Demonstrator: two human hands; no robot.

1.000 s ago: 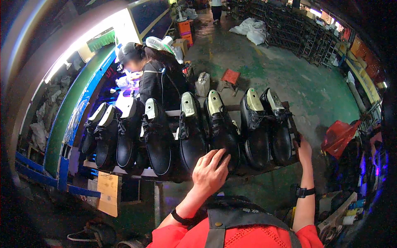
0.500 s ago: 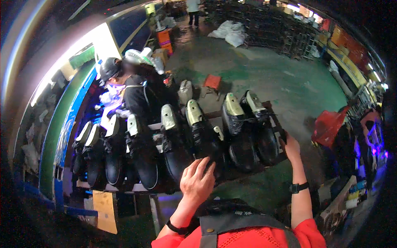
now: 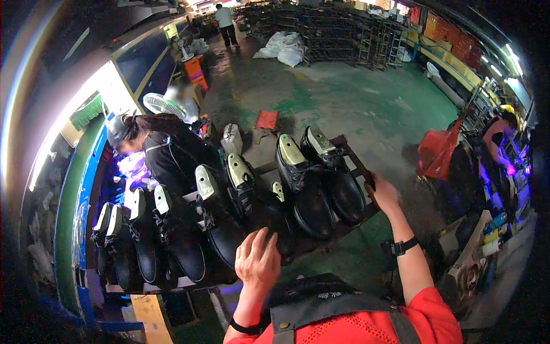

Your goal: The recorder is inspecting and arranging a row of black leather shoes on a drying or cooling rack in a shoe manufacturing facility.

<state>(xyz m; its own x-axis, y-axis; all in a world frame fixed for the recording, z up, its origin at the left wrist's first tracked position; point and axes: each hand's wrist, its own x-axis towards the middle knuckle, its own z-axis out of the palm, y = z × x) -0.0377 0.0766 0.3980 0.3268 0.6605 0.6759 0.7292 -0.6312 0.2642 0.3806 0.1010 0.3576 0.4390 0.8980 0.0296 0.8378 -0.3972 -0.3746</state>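
Along the left side, saw a green-topped bench [image 3: 71, 200] edged in blue, with a co-worker [image 3: 169, 166] in dark clothes bent over beside it, beyond the far side of a rack [image 3: 356, 159]. On that rack, found eight black shoes [image 3: 220, 232] set in a slanting row from left-near to right-far, over pale-topped lasts, with toes toward the near side and heels toward the far side; judged them faced alike for easy reach and unrubbed toes. At the middle of the near edge, noticed the left hand [image 3: 258, 259] with fingers loosely bent and spread, clasping nothing, by the toe of a shoe; could not tell touching from hovering, but guessed at steadying. At the rack's right end, made out the right hand [image 3: 385, 195] with fingers curled round the dark end piece, grasping it, probably for control of the load from one corner.

As for room, saw little at the left, with the rack's left end just beside the bench and a wooden board [image 3: 150, 314] low at the near left. Beyond the row, noted a pale container [image 3: 231, 140] and a red stool [image 3: 266, 119], then wide green floor [image 3: 338, 97] stretching far and right, with white sacks [image 3: 282, 49] at its far edge. Past the right hand, found a strip of the same floor, then a red bag [image 3: 438, 152] as the right limit.
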